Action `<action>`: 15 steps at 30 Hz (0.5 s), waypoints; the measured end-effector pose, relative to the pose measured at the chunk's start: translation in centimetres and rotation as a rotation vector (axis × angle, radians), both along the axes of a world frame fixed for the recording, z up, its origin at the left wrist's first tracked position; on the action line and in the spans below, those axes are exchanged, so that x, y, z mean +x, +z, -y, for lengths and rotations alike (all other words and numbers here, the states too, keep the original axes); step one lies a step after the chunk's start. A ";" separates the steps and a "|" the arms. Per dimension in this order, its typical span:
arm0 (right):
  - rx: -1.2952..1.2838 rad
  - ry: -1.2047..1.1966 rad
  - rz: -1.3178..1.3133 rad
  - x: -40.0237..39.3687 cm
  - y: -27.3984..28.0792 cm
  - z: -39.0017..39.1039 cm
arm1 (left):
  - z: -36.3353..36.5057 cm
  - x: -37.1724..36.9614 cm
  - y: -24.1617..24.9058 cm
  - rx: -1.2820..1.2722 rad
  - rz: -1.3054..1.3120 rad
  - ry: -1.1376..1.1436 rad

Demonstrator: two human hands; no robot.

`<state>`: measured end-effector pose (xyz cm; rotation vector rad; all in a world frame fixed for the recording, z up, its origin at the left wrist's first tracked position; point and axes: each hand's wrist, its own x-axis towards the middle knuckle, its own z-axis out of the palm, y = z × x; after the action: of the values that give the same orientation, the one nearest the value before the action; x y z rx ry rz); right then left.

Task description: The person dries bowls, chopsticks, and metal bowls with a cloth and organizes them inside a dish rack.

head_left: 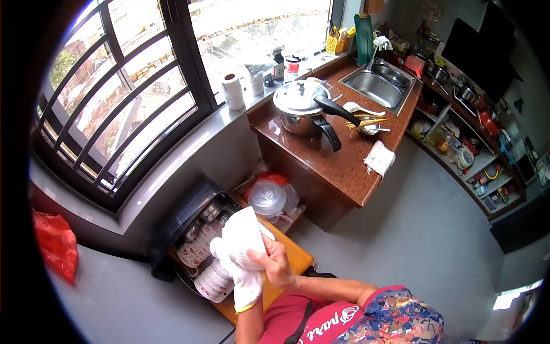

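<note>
Right grip (276, 265) closed on white cloth (243, 238), left hand hidden inside, stacked cups (213, 281) below

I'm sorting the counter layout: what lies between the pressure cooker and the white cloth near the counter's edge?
In the head view, chopsticks and a small bowl lie between the pressure cooker and the white cloth.

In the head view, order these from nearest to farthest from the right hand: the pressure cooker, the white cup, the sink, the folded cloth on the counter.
1. White cup, in the right hand itself.
2. Folded cloth, at the counter's near edge.
3. Pressure cooker, farther back on the counter.
4. Sink, at the counter's far end.
</note>
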<state>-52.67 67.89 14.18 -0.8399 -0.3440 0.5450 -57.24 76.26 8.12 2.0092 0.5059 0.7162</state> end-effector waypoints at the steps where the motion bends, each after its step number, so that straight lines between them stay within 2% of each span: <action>1: -0.002 -0.003 0.048 -0.2 -0.4 -0.4 | 0.4 -0.1 -0.1 -0.083 0.027 0.002; 4: -0.160 -0.121 0.624 0.4 -0.4 -1.1 | 0.9 -0.4 -0.6 -0.235 0.055 -0.044; 8: -0.279 -0.228 1.110 1.7 -0.6 -1.4 | 1.1 -1.6 -0.4 -0.310 -0.004 -0.164; 10: -0.363 -0.200 1.241 2.8 -0.1 -0.8 | 0.9 -3.4 0.5 -0.199 -0.117 -0.262; 11: -0.402 -0.180 1.295 3.7 -0.8 -0.7 | 0.7 -4.2 1.1 -0.041 -0.197 -0.310; 12: -0.445 -0.163 1.350 4.4 -1.4 -0.4 | 0.7 -4.9 1.8 0.524 -0.411 -0.308; 13: -0.505 -0.126 1.410 4.8 -1.8 0.0 | 0.9 -5.3 2.3 1.347 -0.694 -0.158; 14: -0.566 -0.090 1.470 5.1 -2.2 0.3 | 1.3 -5.5 2.6 1.807 -0.827 -0.061; 15: -0.626 -0.051 1.528 5.3 -2.5 0.8 | 1.4 -5.6 2.8 1.893 -0.871 -0.035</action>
<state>-47.32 67.13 11.69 -1.7790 -1.5837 -0.1796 -62.85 74.87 10.92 4.1377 0.1345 0.0317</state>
